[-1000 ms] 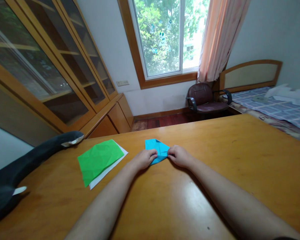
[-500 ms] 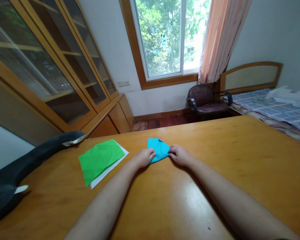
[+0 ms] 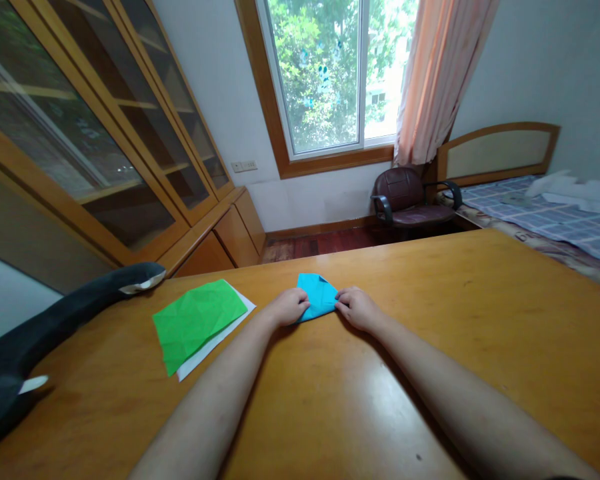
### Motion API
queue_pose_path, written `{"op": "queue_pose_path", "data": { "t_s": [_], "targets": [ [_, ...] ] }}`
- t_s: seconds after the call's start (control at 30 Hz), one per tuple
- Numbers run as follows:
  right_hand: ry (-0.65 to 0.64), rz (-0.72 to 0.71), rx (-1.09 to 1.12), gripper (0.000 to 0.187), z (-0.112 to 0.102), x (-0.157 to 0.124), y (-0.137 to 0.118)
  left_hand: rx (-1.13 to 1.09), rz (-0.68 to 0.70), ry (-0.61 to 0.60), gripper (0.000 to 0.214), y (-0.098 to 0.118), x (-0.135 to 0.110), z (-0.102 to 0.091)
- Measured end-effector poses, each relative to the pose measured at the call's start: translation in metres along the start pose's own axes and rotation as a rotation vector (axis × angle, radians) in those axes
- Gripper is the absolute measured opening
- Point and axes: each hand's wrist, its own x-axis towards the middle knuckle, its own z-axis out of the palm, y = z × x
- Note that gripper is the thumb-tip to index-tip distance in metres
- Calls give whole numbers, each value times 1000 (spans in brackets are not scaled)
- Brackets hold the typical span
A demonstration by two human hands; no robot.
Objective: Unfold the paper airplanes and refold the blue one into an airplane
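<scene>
A folded sheet of blue paper point(image 3: 318, 293) lies on the wooden table point(image 3: 300, 400) between my two hands. My left hand point(image 3: 291, 305) is closed on its left edge, thumb and fingers together. At the right corner of the blue paper, my right hand point(image 3: 354, 307) pinches the edge with its fingertips. A small darker opening shows at the paper's upper right fold. Left of my left hand, a green sheet of paper point(image 3: 200, 325) with crease lines rests on top of a white sheet point(image 3: 215, 343).
A dark stuffed toy point(image 3: 75, 310) with white parts lies along the table's left side. Beyond the table stand a glass-doored cabinet point(image 3: 145, 140), a brown armchair point(image 3: 405, 197) and a bed point(image 3: 555, 207). A window point(image 3: 320, 80) with a pink curtain point(image 3: 430, 80) is at the back.
The blue paper's upper edges have shifted slightly and its outline looks a little different. Both hands stay at its sides. The whole view has moved slightly.
</scene>
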Motion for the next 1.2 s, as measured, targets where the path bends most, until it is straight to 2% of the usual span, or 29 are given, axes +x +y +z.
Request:
{"op": "queue_pose_path", "data": {
  "t_s": [0.13,0.33,0.7,0.93,1.2],
  "targets": [
    [8,51,0,26,2,2,0,20,-20,-43,26,0,8,-1],
    [0,34,-56,21,2,3,-3,28,-40,-42,25,-3,14,1],
    [6,23,-93,15,3,1,-5,-14,55,-9,30,10,-5,-9],
    [-3,20,-99,16,2,1,-5,161,2,-15,31,27,-3,-8],
    [-5,24,-105,26,-2,0,-8,281,-75,-20,38,29,5,1]
  ]
}}
